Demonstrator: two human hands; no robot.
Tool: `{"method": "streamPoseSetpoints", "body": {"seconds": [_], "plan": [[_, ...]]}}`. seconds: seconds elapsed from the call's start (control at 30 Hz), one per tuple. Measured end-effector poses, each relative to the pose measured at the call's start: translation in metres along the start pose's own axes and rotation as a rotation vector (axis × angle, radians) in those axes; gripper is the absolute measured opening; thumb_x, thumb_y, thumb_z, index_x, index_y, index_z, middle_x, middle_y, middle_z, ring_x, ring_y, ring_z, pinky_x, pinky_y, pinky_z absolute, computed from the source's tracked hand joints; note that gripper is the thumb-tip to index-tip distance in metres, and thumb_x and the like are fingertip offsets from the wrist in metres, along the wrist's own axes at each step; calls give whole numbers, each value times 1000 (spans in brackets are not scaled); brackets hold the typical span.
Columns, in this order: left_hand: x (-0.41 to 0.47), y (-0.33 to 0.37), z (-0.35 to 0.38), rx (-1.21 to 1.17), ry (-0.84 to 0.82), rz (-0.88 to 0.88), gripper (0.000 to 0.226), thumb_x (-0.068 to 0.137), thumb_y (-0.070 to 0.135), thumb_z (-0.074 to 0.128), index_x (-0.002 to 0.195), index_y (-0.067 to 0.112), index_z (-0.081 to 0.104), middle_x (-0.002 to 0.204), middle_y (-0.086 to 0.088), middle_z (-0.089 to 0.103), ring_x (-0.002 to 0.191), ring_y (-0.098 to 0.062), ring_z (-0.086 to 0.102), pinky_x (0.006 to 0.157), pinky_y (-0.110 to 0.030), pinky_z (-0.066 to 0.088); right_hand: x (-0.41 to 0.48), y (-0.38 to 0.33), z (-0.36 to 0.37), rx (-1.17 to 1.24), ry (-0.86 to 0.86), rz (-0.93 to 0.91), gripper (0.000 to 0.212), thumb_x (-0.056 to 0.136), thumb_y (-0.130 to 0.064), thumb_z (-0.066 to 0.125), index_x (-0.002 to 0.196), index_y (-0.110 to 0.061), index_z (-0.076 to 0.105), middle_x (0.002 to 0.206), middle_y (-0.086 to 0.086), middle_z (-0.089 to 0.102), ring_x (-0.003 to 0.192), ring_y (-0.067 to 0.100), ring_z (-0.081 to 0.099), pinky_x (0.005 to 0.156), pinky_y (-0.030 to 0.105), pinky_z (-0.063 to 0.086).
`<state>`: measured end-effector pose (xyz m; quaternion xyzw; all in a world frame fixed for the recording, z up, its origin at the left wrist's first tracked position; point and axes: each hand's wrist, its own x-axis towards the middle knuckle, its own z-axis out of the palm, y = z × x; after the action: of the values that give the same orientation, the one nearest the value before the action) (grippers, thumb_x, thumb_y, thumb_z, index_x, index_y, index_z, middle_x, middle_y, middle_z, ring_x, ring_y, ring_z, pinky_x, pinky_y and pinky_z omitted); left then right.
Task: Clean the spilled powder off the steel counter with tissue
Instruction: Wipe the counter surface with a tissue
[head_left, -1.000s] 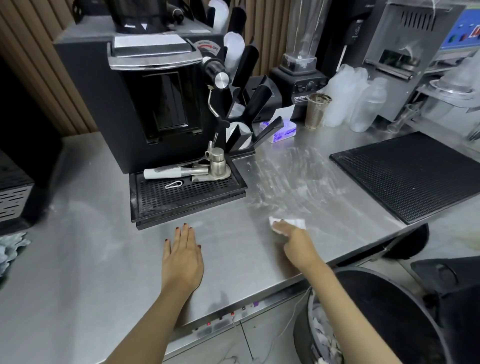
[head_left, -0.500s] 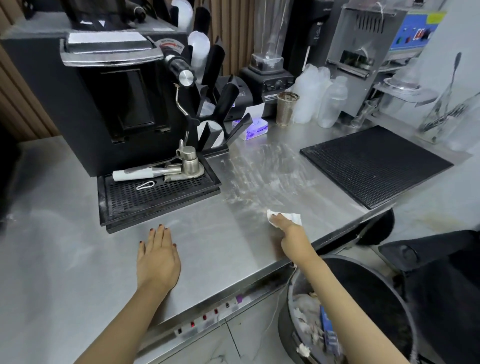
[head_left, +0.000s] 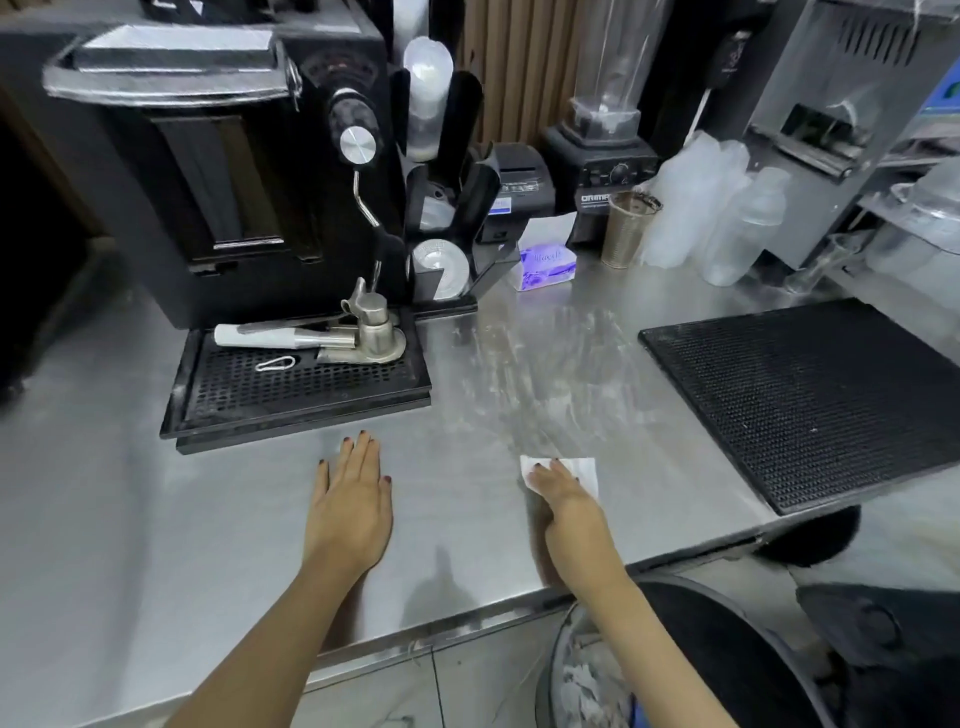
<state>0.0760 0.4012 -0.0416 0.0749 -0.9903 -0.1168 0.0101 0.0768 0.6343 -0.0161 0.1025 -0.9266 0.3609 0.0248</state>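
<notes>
White powder (head_left: 545, 364) is smeared in streaks across the steel counter (head_left: 156, 519) between the coffee machine's drip tray and the black mat. My right hand (head_left: 569, 506) presses a folded white tissue (head_left: 584, 470) flat on the counter at the near end of the streaks, close to the front edge. My left hand (head_left: 353, 499) lies flat and open on the counter, fingers together, just in front of the drip tray, holding nothing.
A black coffee machine (head_left: 234, 171) with a drip tray (head_left: 296, 389) stands at the left. A black rubber mat (head_left: 810, 395) lies at the right. A tissue pack (head_left: 548, 265), metal cup (head_left: 626, 228), blender and plastic bottles line the back. A bin (head_left: 675, 670) with used tissues sits below the counter edge.
The view has shifted and closed in on the counter. My right hand with the tissue stays near the front edge at the end of the powder streaks. The left hand stays flat.
</notes>
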Motion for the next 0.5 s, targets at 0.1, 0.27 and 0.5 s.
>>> {"method": "streamPoseSetpoints", "body": {"seconds": [0.1,0.27,0.5], "plan": [[2,2,-2,-29,21,-64,52,98,26,19,147,10,10,157,-2,4,144,-17,0,118,-36,3,12,-20,26,33,-74,-136,57,79,22,34,130,0,46,144,12,35,139,23,23,106,0,1],[4,5,-3,-24,8,-121,52,98,26,18,147,10,5,157,-2,-1,144,-16,-3,118,-35,1,60,-39,87,-43,-235,-266,61,85,-8,5,138,-3,35,148,14,33,141,26,22,113,22,1],[3,4,-4,6,11,-132,52,98,26,18,147,12,5,157,1,-2,144,-13,-5,118,-33,-1,125,-1,57,-48,-103,-115,51,88,10,35,135,-7,42,146,8,39,137,19,30,111,18,12]]}}
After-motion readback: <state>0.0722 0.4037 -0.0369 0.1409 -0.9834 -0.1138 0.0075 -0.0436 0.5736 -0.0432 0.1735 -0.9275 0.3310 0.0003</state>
